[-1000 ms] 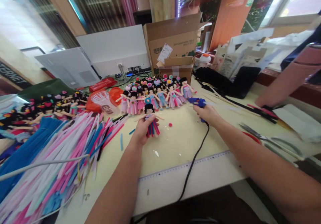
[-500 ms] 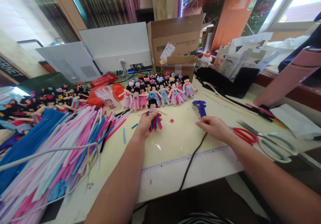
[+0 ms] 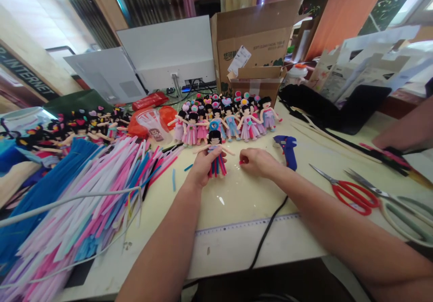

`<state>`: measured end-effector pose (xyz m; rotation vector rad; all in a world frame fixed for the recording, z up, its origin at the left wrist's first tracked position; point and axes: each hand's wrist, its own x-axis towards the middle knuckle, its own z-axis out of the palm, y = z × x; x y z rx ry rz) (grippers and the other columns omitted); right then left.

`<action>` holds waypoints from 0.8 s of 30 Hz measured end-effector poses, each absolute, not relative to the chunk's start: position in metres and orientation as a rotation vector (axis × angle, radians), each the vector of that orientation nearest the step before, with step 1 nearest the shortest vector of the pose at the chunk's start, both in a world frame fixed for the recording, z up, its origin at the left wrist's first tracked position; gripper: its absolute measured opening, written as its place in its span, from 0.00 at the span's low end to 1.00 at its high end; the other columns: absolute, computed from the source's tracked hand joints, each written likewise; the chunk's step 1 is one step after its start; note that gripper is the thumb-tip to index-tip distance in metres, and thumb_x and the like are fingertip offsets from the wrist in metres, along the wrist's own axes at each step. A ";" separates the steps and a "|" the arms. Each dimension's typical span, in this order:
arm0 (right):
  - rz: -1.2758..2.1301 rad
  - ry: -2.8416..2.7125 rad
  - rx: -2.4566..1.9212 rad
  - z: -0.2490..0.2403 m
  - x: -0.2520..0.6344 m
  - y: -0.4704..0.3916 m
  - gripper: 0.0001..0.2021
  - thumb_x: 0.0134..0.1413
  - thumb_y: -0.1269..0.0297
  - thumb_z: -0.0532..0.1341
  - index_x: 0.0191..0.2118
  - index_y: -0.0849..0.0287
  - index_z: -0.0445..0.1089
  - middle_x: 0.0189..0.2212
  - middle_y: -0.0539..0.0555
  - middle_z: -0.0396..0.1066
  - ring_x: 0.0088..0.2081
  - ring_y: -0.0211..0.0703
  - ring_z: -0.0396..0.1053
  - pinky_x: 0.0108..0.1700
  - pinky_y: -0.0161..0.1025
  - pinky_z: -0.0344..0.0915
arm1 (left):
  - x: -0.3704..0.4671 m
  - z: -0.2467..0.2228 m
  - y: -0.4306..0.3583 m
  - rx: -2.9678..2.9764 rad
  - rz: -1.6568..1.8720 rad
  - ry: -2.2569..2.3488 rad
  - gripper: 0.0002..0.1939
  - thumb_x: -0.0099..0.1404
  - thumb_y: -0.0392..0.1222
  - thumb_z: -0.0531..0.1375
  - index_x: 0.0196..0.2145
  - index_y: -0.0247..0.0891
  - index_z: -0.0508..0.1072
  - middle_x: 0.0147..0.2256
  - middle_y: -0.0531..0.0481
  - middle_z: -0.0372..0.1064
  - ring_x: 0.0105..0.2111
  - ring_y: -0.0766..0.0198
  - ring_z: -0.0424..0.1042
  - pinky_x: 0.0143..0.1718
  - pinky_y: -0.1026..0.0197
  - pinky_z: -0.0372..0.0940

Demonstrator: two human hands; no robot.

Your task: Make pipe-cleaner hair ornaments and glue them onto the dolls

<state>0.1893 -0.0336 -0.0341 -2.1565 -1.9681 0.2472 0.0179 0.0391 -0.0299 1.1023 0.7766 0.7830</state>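
My left hand [image 3: 205, 165] is closed around a small doll [image 3: 215, 139] with black hair, outstretched arms and a skirt of blue and pink strips. To its right, my right hand [image 3: 257, 162] is low over the table, its fingertips pinched on a small pinkish-red round piece [image 3: 241, 162]. Beyond that hand, a blue glue gun [image 3: 289, 152] rests on the table, its black cord [image 3: 270, 229] running off the front edge. Several finished dolls [image 3: 233, 119] stand in a group behind the one I hold.
Bundles of coloured fuzzy stems [image 3: 98, 189] cover the left side, with more dolls [image 3: 81, 128] behind them. Red-handled scissors [image 3: 356, 196] and pale-handled scissors [image 3: 406, 211] lie at right. A ruler [image 3: 233, 225] runs along the front. A cardboard box [image 3: 253, 35] stands at the back.
My right hand has let go of the glue gun, moved left and closed on the small red piece. My left hand still holds the doll. The view has shifted slightly.
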 end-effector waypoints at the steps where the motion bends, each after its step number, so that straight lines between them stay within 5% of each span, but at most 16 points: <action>1: 0.250 -1.947 -2.145 -0.036 0.189 -0.033 0.07 0.50 0.69 0.57 0.33 0.58 0.72 0.33 0.55 0.73 0.34 0.42 0.67 0.32 0.36 0.55 | 0.018 -0.030 0.039 1.104 0.778 0.778 0.19 0.50 0.49 0.68 0.33 0.34 0.69 0.28 0.51 0.70 0.24 0.67 0.71 0.24 0.64 0.67; 7: 0.816 -1.284 -1.856 -0.041 0.198 -0.032 0.04 0.49 0.67 0.60 0.29 0.59 0.71 0.25 0.52 0.71 0.28 0.38 0.66 0.29 0.35 0.61 | 0.020 -0.028 0.036 1.117 0.759 0.799 0.22 0.46 0.51 0.69 0.33 0.34 0.69 0.28 0.51 0.70 0.25 0.66 0.71 0.24 0.64 0.66; 12: 1.291 -0.828 -1.304 -0.033 0.206 -0.036 0.11 0.37 0.61 0.70 0.29 0.60 0.72 0.26 0.51 0.72 0.26 0.35 0.69 0.27 0.32 0.65 | 0.023 -0.029 0.031 1.132 0.701 0.802 0.24 0.45 0.52 0.69 0.34 0.34 0.70 0.28 0.50 0.70 0.24 0.65 0.71 0.26 0.62 0.66; 16: 1.291 -0.770 -1.186 -0.025 0.204 -0.040 0.15 0.32 0.60 0.72 0.28 0.60 0.71 0.26 0.52 0.74 0.25 0.35 0.70 0.26 0.32 0.66 | 0.026 -0.030 0.025 1.190 0.662 0.790 0.24 0.46 0.52 0.69 0.35 0.34 0.70 0.30 0.49 0.71 0.25 0.65 0.71 0.29 0.62 0.66; 24: 0.937 -0.885 -1.158 -0.011 0.199 -0.046 0.12 0.36 0.59 0.69 0.26 0.59 0.71 0.21 0.47 0.69 0.22 0.32 0.63 0.24 0.32 0.61 | 0.032 -0.030 0.014 1.329 0.587 0.808 0.23 0.48 0.53 0.67 0.36 0.35 0.69 0.29 0.49 0.70 0.26 0.65 0.70 0.29 0.62 0.65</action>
